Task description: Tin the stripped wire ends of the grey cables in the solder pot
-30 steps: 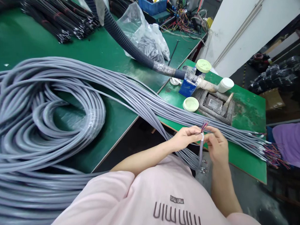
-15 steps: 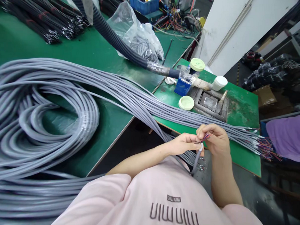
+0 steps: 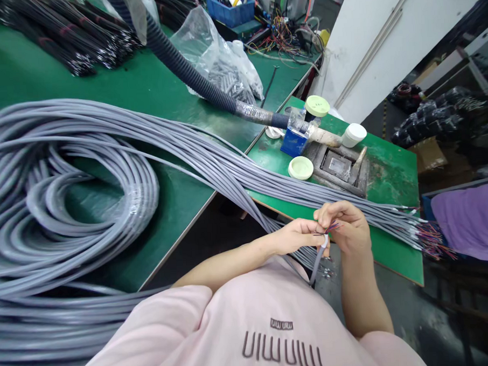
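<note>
One thin grey cable (image 3: 318, 259) is pinched by the left hand (image 3: 298, 236) so its little coloured wires (image 3: 330, 228) can be pinched by the right hand (image 3: 349, 229).

The 1 head-worn camera looks forward and down, close over the green bench (image 3: 163, 95) and the person's chest.

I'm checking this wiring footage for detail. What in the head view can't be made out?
- Stripped wire tips of the gray cable: too small, and covered by the right hand and left hand.
- Contents of the plastic bag: blurred by the film.
- Gray cable coil: cut off by the left edge.
- Purple cloth: cut off by the right edge.
</note>
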Demonstrator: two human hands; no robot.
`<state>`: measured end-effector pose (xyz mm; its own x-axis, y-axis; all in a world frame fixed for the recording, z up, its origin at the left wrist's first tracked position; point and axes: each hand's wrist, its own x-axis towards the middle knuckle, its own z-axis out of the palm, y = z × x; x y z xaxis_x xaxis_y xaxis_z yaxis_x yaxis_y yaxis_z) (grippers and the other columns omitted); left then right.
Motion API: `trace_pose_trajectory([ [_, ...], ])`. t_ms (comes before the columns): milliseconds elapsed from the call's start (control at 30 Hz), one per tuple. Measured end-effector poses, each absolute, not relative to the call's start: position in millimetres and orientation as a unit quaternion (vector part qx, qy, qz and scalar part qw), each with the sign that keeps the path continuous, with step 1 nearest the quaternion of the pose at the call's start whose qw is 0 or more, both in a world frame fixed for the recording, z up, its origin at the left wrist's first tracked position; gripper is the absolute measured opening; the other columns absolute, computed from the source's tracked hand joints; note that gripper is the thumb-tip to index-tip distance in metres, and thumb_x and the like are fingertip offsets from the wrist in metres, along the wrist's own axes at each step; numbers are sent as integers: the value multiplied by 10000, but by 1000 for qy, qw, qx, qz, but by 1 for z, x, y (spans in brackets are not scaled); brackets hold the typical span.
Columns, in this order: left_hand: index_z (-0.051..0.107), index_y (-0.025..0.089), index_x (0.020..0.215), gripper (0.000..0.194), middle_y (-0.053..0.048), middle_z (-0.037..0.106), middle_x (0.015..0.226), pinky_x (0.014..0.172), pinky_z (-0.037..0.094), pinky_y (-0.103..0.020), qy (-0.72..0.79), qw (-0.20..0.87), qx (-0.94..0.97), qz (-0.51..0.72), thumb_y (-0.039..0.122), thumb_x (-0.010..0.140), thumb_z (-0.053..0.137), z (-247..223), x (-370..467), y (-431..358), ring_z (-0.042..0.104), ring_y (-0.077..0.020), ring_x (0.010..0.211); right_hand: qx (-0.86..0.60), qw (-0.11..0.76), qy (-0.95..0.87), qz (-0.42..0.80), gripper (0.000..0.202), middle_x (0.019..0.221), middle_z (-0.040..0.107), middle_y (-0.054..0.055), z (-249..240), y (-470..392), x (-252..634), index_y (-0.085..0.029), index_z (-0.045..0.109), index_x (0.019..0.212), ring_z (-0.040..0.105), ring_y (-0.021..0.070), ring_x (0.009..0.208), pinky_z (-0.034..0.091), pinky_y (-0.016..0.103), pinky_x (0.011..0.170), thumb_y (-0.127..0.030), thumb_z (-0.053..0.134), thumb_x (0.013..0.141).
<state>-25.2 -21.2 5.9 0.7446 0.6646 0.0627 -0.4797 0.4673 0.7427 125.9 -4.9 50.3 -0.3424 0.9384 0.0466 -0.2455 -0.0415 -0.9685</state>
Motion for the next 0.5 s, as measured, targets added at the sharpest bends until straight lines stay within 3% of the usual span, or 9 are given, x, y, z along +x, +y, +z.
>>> trace_pose_trajectory([
  [500, 661, 104, 735, 432, -58, 663, 702, 737, 466, -278, 115, 848, 389, 339, 522, 701, 764, 3, -25, -23, 588, -133, 661, -296, 475, -531, 636, 182, 638, 650, 10, 53, -4, 122, -263, 712, 861, 595, 182, 648, 515, 368, 649, -313, 786, 702],
])
